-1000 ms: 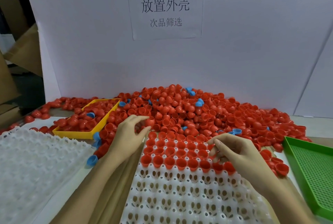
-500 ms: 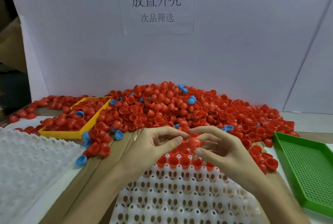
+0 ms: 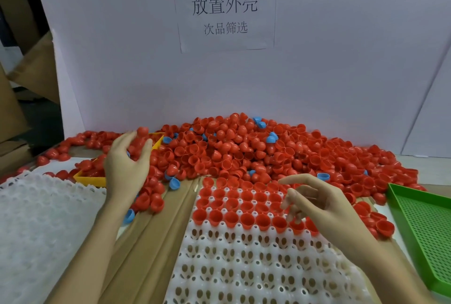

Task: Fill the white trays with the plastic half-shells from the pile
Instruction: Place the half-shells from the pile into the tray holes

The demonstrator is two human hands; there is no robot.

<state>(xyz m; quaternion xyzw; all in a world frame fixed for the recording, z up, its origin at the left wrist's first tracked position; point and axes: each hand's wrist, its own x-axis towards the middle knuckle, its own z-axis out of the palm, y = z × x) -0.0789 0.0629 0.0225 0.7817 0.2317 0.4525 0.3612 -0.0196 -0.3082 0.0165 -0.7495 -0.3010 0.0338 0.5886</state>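
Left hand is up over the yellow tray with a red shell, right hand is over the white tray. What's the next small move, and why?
Probably let the left hand drop its red shell into the yellow tray, since it hovers right above it. The right hand looks empty over the white tray, whose near rows are unfilled.

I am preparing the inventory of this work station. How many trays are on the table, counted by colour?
white trays: 2, one at the left and one in the middle
yellow tray: 1
green tray: 1
Total: 4
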